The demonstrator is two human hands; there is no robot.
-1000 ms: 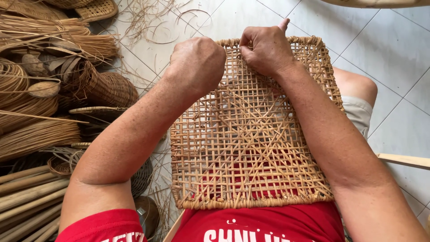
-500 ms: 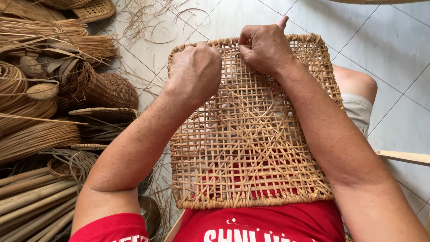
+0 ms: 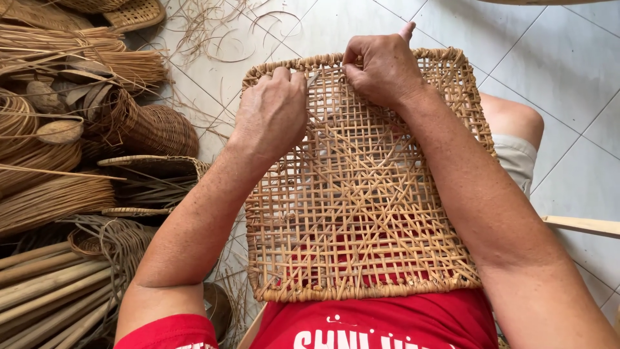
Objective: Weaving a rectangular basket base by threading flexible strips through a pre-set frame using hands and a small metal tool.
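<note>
A square panel of open-weave rattan cane (image 3: 361,194) with a braided rim rests on my lap, against my red shirt. My left hand (image 3: 271,116) is closed near the panel's far left corner and pinches a thin metal tool or strand whose tip shows between the hands. My right hand (image 3: 381,68) is closed on the cane strands at the far edge of the panel, index finger sticking out beyond the rim. The two hands sit close together, almost touching. My fingertips are hidden under the knuckles.
Bundles of cane strips (image 3: 58,194), coiled rattan (image 3: 19,129), a small woven basket (image 3: 155,129) and thick bamboo rods (image 3: 45,291) crowd the left side. Loose fibres (image 3: 219,32) lie on the pale tiled floor. A wooden slat (image 3: 581,225) juts in at the right.
My left hand has slid a little down and left from the far rim, and the thin tool tip now shows between the hands. The right hand has stayed in place.
</note>
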